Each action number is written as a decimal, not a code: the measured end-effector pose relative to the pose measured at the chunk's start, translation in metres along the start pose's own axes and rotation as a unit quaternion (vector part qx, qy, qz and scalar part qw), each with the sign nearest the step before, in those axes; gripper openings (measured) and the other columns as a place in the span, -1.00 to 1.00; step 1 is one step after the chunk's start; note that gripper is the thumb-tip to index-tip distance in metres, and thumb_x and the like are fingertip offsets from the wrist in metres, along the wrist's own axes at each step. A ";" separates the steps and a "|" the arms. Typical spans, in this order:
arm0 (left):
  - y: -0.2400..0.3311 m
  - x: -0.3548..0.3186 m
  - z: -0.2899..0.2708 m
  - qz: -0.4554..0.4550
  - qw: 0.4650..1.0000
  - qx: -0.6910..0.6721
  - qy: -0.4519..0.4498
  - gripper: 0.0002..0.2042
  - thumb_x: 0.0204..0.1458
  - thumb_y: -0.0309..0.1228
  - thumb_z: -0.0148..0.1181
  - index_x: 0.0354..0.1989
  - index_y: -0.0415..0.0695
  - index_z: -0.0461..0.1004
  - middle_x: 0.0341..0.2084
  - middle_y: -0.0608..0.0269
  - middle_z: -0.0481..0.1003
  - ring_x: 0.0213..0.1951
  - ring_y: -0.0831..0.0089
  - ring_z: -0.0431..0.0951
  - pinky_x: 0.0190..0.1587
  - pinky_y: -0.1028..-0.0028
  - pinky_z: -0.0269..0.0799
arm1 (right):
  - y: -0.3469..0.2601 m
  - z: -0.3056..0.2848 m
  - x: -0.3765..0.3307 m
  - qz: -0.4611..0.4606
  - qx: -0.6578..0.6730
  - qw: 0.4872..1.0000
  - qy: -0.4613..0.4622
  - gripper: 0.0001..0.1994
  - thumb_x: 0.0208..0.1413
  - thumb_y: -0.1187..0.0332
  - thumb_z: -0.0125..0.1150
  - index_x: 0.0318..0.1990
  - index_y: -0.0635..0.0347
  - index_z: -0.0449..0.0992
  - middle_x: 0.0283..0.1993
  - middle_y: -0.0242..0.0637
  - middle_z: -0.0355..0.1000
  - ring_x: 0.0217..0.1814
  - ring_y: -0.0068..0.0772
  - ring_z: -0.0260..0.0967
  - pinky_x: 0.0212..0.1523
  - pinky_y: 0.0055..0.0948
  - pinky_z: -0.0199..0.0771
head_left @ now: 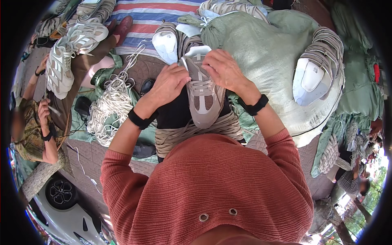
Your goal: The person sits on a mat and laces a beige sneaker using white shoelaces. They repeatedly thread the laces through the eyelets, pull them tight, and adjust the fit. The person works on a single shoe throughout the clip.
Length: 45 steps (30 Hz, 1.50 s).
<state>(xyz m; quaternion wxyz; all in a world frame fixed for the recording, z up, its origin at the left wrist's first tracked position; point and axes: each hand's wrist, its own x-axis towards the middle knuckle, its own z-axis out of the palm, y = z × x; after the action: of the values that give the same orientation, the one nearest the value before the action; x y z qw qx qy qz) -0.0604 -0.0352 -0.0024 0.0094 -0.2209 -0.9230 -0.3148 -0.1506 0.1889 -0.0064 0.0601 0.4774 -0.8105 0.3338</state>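
A grey-beige sneaker upper [205, 108] lies toe toward me over my dark-clad lap, with laces [201, 86] crossing its front. At its left side, my left hand [168, 85] is closed, fingertips pinching the edge beside the eyelets. My right hand [224, 70] is closed on the opposite edge, near the tongue. Whether a lace end is also between the fingers is hidden. Black bands circle both wrists. Beneath the upper, a bundle of beige laces [175, 141] stretches across my lap.
White laces [108, 108] are heaped on green cloth at left. A stuffed pale-green sack [261, 61] stands at right, with stacked uppers [316, 71] on it. More uppers [165, 43] lie ahead by a striped sheet [143, 20]. A co-worker [32, 126] handles sneaker uppers [61, 67] at left.
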 end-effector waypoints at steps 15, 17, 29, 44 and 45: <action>0.019 0.023 -0.049 -0.221 0.855 -0.468 -0.035 -0.71 0.21 -0.29 0.11 -0.54 -0.17 0.39 -0.62 0.39 0.35 -0.53 0.58 0.31 -0.42 0.50 0.21 | -0.001 -0.009 -0.012 0.015 -0.003 0.995 -0.101 -0.80 0.00 0.25 0.30 -0.47 0.18 0.52 -0.31 -0.33 0.35 -0.05 -0.20 0.26 0.02 -0.29 0.27; 0.016 -0.005 -0.074 -0.177 0.780 -0.599 0.049 -0.77 0.22 -0.33 0.08 -0.49 -0.13 0.38 -0.62 0.42 0.29 -0.52 0.58 0.25 -0.39 0.52 0.18 | -0.007 -0.006 -0.011 0.029 -0.018 0.991 -0.126 -0.82 -0.02 0.29 0.34 -0.42 0.20 0.52 -0.25 -0.34 0.35 -0.04 -0.20 0.24 0.04 -0.27 0.26; 0.092 -0.020 -0.139 -0.029 0.884 -0.442 0.147 -0.81 0.26 -0.38 0.04 -0.31 -0.21 0.51 -0.40 0.31 0.48 -0.39 0.51 0.44 -0.29 0.51 0.35 | -0.036 0.017 -0.014 0.044 0.006 0.998 -0.045 -0.77 -0.09 0.25 0.40 -0.23 0.00 0.60 0.03 -0.46 0.38 0.24 -0.27 0.16 0.34 -0.11 -0.02; 0.012 0.017 -0.003 0.027 0.995 0.096 0.016 -0.77 -0.13 -0.46 0.34 -0.24 -0.05 0.56 -0.21 0.25 0.35 -0.07 0.20 0.34 -0.02 0.24 0.29 | -0.048 -0.035 -0.038 0.282 0.469 0.831 0.098 -0.62 0.39 0.15 -0.07 -0.14 0.29 0.57 0.01 -0.28 0.48 0.11 -0.41 0.32 0.27 -0.35 0.17; 0.013 0.020 -0.002 0.035 0.994 0.103 0.002 -0.77 -0.13 -0.44 0.35 -0.25 -0.05 0.55 -0.20 0.25 0.34 -0.06 0.21 0.33 -0.02 0.24 0.27 | -0.046 -0.042 -0.042 0.306 0.509 0.798 0.101 -0.61 0.38 0.13 -0.07 -0.14 0.29 0.57 -0.02 -0.28 0.49 0.09 -0.42 0.34 0.26 -0.35 0.18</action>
<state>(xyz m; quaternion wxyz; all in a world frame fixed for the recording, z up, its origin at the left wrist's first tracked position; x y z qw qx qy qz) -0.0728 -0.0192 0.0099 0.0450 -0.2500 -0.9423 -0.2181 -0.0995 0.2297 0.0305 -0.2152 0.1294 -0.6172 0.7456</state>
